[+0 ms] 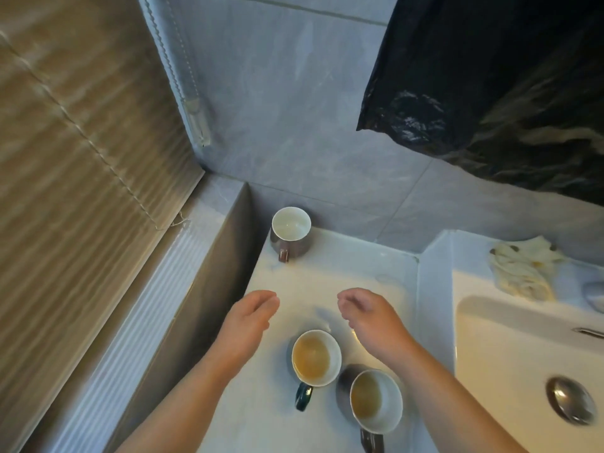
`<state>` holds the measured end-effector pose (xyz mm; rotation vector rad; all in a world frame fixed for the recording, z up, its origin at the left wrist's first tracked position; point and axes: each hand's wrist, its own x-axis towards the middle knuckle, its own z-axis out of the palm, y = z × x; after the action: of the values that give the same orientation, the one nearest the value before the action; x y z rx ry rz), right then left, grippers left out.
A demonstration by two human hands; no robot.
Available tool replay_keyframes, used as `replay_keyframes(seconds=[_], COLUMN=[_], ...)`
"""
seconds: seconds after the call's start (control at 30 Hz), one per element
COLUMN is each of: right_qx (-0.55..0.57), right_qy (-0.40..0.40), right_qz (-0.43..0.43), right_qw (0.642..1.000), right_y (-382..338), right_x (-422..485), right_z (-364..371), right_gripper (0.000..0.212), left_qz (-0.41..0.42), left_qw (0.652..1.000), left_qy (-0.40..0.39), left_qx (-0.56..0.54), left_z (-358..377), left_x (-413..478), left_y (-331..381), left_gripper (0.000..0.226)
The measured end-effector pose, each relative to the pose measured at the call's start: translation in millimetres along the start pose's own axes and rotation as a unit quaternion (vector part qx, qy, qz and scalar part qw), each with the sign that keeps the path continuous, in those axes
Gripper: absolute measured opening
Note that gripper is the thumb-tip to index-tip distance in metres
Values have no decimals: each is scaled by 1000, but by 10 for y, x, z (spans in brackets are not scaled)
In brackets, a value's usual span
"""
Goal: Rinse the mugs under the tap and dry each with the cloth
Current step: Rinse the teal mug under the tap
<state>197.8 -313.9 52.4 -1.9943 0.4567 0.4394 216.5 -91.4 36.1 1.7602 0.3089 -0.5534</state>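
Two mugs stand on the white counter [327, 273] with brownish liquid or stain inside: the green mug [316, 358], handle towards 6 o'clock, and just beside it at 4 o'clock the grey mug [376, 400]. Neither looks rinsed. A far mug [291, 230] sits in the counter's back corner at 12 o'clock, close to the wall [294, 109]. Its inside is white and looks clean, so it may be done, though that cannot be confirmed. At most one of three is finished, by this judgement.

The left hand [253, 313] and right hand [369, 313] hover above the counter beyond the two stained mugs, fingers loosely curled, holding nothing. The right forearm passes close over the grey mug.

The basin [490, 354] lies at 3 o'clock, past a raised white lip, so a mug must be lifted over it. The cloth [519, 273] lies crumpled on the basin's back rim at 2 o'clock, beside a grey blur at the frame edge that is probably the tap [593, 295]. No water is seen running.

The open counter lies between the hands and the far mug. At 9 o'clock the counter ends at a grey ledge [209, 289] under the blind [81, 125]. A black sheet [490, 93] hangs above the basin side.
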Motion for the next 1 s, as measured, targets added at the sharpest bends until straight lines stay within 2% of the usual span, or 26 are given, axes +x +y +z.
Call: replay_keyframes(seconds=[0.07, 0.13, 0.2, 0.23, 0.3, 0.43, 0.57, 0.77, 0.87, 1.0], right_qx=[-50, -107, -157, -180, -208, -240, -246, -223, -177, -103], right_qy=[-17, -49, -78, -86, -98, -93, -61, -41, -27, 5], right_qz=[-13, -23, -31, -32, -26, -29, -28, -28, -41, -64], right_qw=[999, 993, 984, 979, 973, 966, 967, 973, 983, 993], right_y=[111, 184, 236, 241, 263, 269, 225, 209, 196, 141], right_x=[-118, -210, -268, -282, -301, -329, -333, -420, -535, -740], right_z=[25, 61, 101, 116, 153, 198, 230, 221, 197, 175], right_gripper=[15, 26, 19, 18, 29, 32, 41, 44, 44, 32], left_qz=[-23, -49, -69, -74, -82, -98, -117, -126, -111, -65], left_qw=[1000, 998, 996, 995, 993, 992, 992, 988, 989, 993], left_qy=[-17, -25, -31, -41, -60, -68, -55, -14, 4, 16], left_qx=[10, 34, 54, 60, 61, 39, -10, -85, -95, -102], left_z=[76, 174, 275, 318, 378, 406, 432, 491, 480, 396], left_x=[-187, -335, -444, -484, -529, -521, -495, -574, -653, -763], left_y=[-165, -312, -404, -433, -481, -525, -520, -527, -475, -329], left_gripper=[28, 38, 42, 40, 34, 25, 15, 22, 41, 38])
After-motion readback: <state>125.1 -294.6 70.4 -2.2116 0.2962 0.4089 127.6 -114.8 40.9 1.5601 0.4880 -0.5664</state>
